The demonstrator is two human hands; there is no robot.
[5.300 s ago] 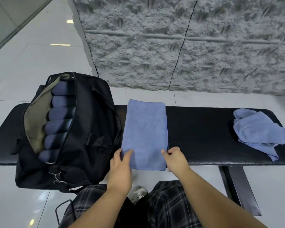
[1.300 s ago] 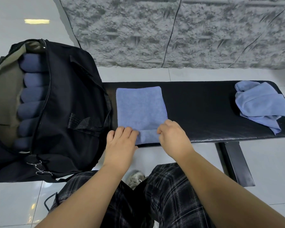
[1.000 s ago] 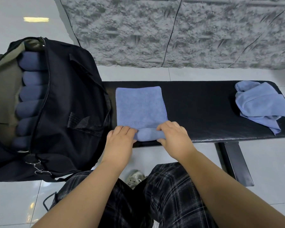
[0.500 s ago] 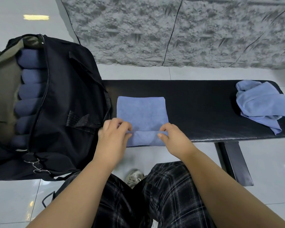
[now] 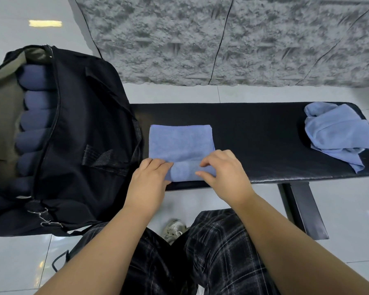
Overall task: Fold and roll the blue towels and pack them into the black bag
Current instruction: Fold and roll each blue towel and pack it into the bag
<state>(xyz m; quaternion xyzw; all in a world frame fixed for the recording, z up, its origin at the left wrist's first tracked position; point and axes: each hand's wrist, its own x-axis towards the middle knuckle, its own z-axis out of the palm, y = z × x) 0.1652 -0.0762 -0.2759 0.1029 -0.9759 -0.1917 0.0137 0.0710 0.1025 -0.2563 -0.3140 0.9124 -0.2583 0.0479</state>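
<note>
A folded blue towel [image 5: 180, 143] lies on the black bench [image 5: 254, 141], its near end rolled into a short tube. My left hand [image 5: 149, 184] grips the roll's left end. My right hand [image 5: 224, 173] grips its right end, fingers curled over the top. The open black bag [image 5: 83, 145] stands at the left of the bench, with several dark blue rolled towels [image 5: 33, 122] stacked inside. A crumpled blue towel [image 5: 337, 133] lies at the bench's right end.
A rough grey stone wall [image 5: 222, 39] rises behind the bench. The bench leg [image 5: 303, 209] stands on a glossy white tiled floor at the right. My legs in plaid trousers and one shoe [image 5: 175, 228] are below the bench edge.
The towel was a long flat strip; both hands have rolled its near end away from me, so the flat part is shorter and the roll thicker.
</note>
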